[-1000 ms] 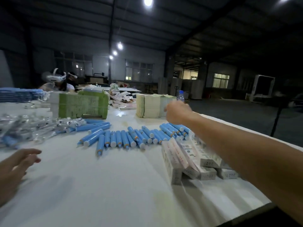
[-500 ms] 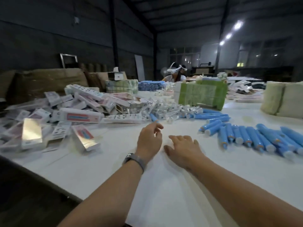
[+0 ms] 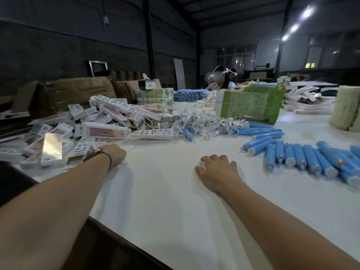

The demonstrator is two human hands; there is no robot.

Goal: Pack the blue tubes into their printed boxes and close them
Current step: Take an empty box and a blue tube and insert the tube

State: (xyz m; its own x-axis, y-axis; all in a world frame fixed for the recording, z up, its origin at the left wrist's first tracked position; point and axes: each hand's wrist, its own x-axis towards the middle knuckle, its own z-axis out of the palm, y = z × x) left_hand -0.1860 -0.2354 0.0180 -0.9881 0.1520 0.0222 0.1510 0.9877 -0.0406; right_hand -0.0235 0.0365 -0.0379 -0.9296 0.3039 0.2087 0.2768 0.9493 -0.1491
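The blue tubes [image 3: 303, 156] lie loose in a row on the white table [image 3: 165, 191] at the right, unpacked, while the printed boxes [image 3: 105, 131] lie in a heap at the left, some with open end flaps and nothing visible inside. The left hand [image 3: 115, 155], with a band on its wrist, reaches to the edge of the box heap; whether it grasps a box cannot be told. The right hand [image 3: 217, 172] rests palm-down on the table between heap and tubes, fingers relaxed, grasping nothing.
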